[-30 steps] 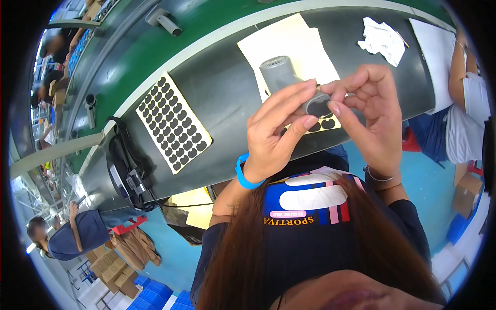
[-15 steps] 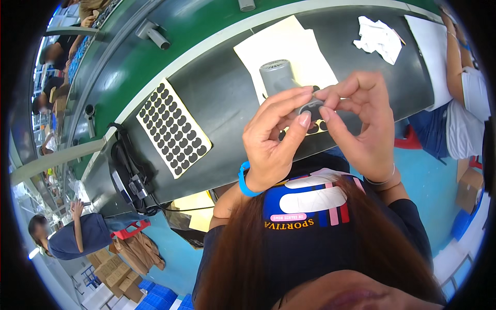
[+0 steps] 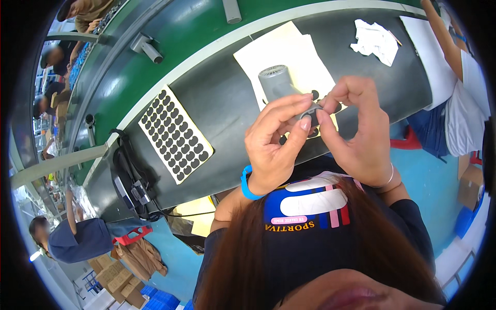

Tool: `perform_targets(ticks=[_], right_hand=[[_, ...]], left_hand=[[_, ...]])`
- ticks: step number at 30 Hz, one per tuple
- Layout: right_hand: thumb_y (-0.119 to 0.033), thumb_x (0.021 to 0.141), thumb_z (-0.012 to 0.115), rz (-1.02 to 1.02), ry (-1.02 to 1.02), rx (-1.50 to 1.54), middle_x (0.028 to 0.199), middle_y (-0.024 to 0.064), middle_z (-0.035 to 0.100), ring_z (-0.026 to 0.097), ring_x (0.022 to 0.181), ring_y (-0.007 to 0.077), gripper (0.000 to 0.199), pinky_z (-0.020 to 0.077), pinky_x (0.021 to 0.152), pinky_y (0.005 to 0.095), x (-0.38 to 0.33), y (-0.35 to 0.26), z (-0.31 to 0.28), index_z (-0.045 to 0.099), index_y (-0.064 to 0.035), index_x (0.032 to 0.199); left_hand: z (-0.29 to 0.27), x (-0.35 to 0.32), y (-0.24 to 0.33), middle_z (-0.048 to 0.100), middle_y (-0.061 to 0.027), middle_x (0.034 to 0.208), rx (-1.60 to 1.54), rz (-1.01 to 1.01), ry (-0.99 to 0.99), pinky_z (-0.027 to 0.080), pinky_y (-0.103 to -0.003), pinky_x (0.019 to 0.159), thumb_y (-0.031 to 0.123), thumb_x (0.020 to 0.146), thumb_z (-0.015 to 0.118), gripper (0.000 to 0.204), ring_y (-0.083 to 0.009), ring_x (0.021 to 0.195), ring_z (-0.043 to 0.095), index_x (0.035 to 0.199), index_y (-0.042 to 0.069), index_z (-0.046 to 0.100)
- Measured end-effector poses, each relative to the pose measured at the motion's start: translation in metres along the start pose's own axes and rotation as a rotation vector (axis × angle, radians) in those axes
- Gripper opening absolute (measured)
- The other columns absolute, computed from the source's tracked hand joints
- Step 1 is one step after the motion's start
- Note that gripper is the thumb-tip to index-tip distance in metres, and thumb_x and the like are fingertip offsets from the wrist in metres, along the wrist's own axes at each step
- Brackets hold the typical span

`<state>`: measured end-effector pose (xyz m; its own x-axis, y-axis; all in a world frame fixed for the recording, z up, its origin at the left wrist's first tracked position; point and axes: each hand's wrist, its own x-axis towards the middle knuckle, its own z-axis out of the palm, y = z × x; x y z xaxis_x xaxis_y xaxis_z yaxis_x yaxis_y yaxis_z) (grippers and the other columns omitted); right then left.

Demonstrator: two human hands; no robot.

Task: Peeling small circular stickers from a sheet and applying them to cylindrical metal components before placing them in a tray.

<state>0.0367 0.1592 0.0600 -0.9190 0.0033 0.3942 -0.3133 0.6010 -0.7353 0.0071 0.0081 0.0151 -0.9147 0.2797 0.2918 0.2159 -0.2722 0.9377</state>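
Observation:
My left hand (image 3: 276, 139) is wrapped round the handle end of a grey hair dryer (image 3: 274, 80), thumb and fingers closed on it. The dryer's round vented barrel points away from me, past my fingertips. My right hand (image 3: 356, 132) is at the handle's end, thumb and index finger pinched together there; whatever is between them is too small to make out. Under my hands lies a sheet with black round stickers, partly hidden by my fingers. Pale yellow paper (image 3: 305, 51) lies beyond it.
To the left lie another sheet of black stickers (image 3: 175, 135) and a black strap-like bundle with a cable (image 3: 132, 178). A crumpled white cloth (image 3: 374, 42) lies at the far right. Grey dryers (image 3: 147, 47) rest on the green conveyor (image 3: 194, 33). Other people work at both sides.
My right fingertips have shifted slightly at the handle's end, and the grey end piece shows more between my hands. The left hand keeps its hold, and the view has moved a little.

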Motion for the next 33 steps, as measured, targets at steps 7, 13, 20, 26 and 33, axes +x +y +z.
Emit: perform_targets(ticks=[7, 13, 20, 26, 33], right_hand=[[0.005, 0.072, 0.069, -0.013, 0.013, -0.092, 0.106, 0.0092, 0.056, 0.060, 0.081, 0.0168, 0.048, 0.0470, 0.071, 0.0277, 0.016, 0.019, 0.002, 0.048, -0.0040, 0.115], [0.004, 0.068, 0.066, -0.200, -0.246, 0.073, 0.119, 0.0122, 0.055, 0.061, 0.083, 0.0258, 0.055, 0.0500, 0.069, 0.0321, 0.036, 0.024, 0.052, 0.051, -0.0061, 0.120], [0.003, 0.069, 0.059, -0.553, -0.177, -0.326, 0.120, 0.0074, 0.057, 0.059, 0.081, 0.0277, 0.042, 0.0469, 0.072, 0.0373, 0.111, 0.075, 0.085, 0.058, -0.0087, 0.109], [0.002, 0.071, 0.060, -0.566, -0.160, -0.894, 0.130, 0.0130, 0.046, 0.055, 0.092, 0.0265, 0.037, 0.0445, 0.080, 0.0364, 0.246, 0.181, 0.095, 0.054, -0.0078, 0.106], [0.000, 0.077, 0.062, -0.407, -0.087, -0.633, 0.136, 0.0149, 0.043, 0.052, 0.113, 0.0319, 0.044, 0.0461, 0.089, 0.0370, 0.207, 0.186, 0.072, 0.052, -0.0071, 0.119]], left_hand=[[-0.015, -0.004, 0.004, 0.057, -0.0157, 0.119, -0.152, -0.074, 0.060, 0.057, -0.026, 0.074, -0.005, 0.088, 0.057, 0.022, -0.0153, 0.094, 0.062, 0.110, -0.004, 0.059], [-0.024, 0.002, 0.002, 0.059, -0.0138, 0.104, -0.014, 0.106, 0.094, 0.052, -0.027, 0.082, -0.011, 0.072, 0.073, 0.032, -0.0168, 0.103, 0.056, 0.095, 0.001, 0.055], [-0.084, 0.035, 0.006, 0.059, -0.0113, 0.109, 0.205, -0.025, 0.122, 0.051, -0.025, 0.073, -0.002, 0.083, 0.066, 0.022, -0.0117, 0.082, 0.061, 0.104, 0.000, 0.058], [-0.151, 0.138, -0.046, 0.050, -0.0202, 0.121, 1.055, 0.133, 0.004, 0.044, -0.041, 0.089, 0.018, 0.085, 0.066, 0.040, -0.0338, 0.104, 0.053, 0.117, 0.000, 0.052], [-0.175, 0.183, -0.106, 0.045, -0.0253, 0.126, 1.278, 0.326, -0.006, 0.043, -0.046, 0.088, 0.018, 0.080, 0.068, 0.044, -0.0434, 0.103, 0.050, 0.117, -0.001, 0.051]])
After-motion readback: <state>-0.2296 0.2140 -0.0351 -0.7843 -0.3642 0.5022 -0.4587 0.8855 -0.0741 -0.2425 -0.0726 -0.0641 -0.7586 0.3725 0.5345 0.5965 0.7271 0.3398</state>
